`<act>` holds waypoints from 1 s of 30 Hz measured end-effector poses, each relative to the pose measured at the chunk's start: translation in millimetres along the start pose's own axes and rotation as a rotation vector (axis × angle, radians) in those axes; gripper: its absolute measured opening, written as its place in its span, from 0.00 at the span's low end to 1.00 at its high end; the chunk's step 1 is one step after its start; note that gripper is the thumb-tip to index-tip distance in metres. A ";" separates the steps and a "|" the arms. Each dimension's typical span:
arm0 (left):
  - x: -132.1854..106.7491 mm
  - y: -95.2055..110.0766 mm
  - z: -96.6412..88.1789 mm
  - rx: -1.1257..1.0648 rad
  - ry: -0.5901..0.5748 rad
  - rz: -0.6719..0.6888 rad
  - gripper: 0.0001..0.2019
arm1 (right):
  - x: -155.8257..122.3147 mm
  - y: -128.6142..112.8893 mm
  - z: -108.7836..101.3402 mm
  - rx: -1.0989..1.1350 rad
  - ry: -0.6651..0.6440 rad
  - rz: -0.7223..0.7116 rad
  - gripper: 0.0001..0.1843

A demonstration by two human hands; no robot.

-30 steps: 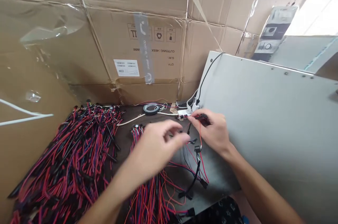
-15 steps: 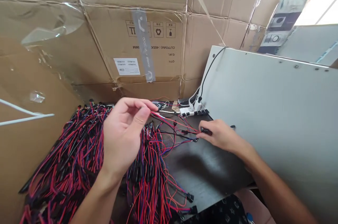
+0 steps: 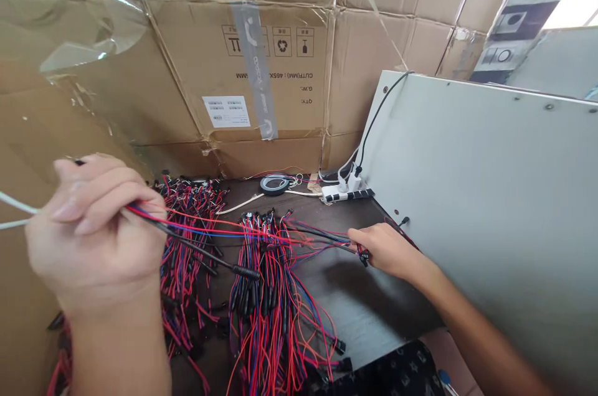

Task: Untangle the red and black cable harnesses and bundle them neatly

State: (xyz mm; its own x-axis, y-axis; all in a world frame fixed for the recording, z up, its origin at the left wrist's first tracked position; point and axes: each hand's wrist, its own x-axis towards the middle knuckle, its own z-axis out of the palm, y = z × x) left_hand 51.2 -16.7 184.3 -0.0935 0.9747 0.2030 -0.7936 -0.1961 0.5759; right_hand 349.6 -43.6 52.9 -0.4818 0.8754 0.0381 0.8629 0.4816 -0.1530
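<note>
My left hand (image 3: 100, 228), raised at the left, is closed around one end of a wire harness (image 3: 200, 233) of red, blue and black strands. The strands stretch across to the right, and a black cylindrical plug (image 3: 246, 273) dangles from them. Over the table's right part, my right hand (image 3: 380, 251) is closed on the other ends, with a small black connector (image 3: 364, 256) poking out below its fingers. Beneath the stretched wires lies a bundle of red and blue wire harnesses (image 3: 266, 321). A larger pile of harnesses (image 3: 187, 209) lies further left, partly hidden by my left arm.
A roll of black tape (image 3: 274, 184) lies at the back of the dark table (image 3: 374, 302). Beside it is a white power strip (image 3: 348, 194) with plugs in it. Cardboard (image 3: 187, 72) walls the back and left; a grey panel (image 3: 481, 197) stands at the right.
My left hand has moved far left and nearer, drawing the wires out long and closing into a fist. My right hand has stayed nearly in place, turning slightly downward.
</note>
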 end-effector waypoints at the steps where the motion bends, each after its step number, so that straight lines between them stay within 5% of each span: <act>1: 0.4 -1.1 -2.7 -0.082 -0.050 0.007 0.15 | 0.5 -0.6 0.4 0.009 0.002 -0.011 0.14; 4: 3.1 -9.7 -9.5 -0.182 -0.122 -0.032 0.13 | 1.6 -0.8 3.8 0.063 0.034 -0.013 0.14; 8: 7.6 -32.7 -10.1 0.055 -0.127 -0.046 0.15 | -1.4 3.3 6.4 0.218 0.046 -0.024 0.17; 12: 0.6 -64.2 -4.8 0.174 -0.198 -0.205 0.06 | -8.5 4.1 -9.6 0.585 -0.018 -0.066 0.22; 15: -9.8 -87.5 -3.1 0.203 -0.267 -0.334 0.08 | -10.5 -5.3 -29.6 0.914 0.093 0.041 0.12; 19: -22.6 -110.8 -4.1 0.315 -0.319 -0.398 0.11 | -2.7 -34.7 -49.6 1.260 0.099 0.200 0.20; 22: -28.6 -120.4 -5.0 0.375 -0.329 -0.404 0.10 | 9.9 -57.0 -53.1 1.220 0.027 0.171 0.22; 26: -31.2 -126.0 -6.1 0.383 -0.259 -0.416 0.10 | 23.3 -72.4 -46.0 1.115 0.203 0.161 0.21; 30: -31.7 -129.0 -7.4 0.442 -0.199 -0.373 0.08 | 26.1 -79.1 -39.7 1.067 0.181 0.215 0.21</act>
State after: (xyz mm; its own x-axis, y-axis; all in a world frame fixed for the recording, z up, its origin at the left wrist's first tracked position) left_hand 152.2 -21.5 97.7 0.2905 0.9559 0.0434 -0.4222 0.0874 0.9023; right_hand 274.8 -57.3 105.1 -0.2332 0.9716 0.0390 0.3093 0.1121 -0.9443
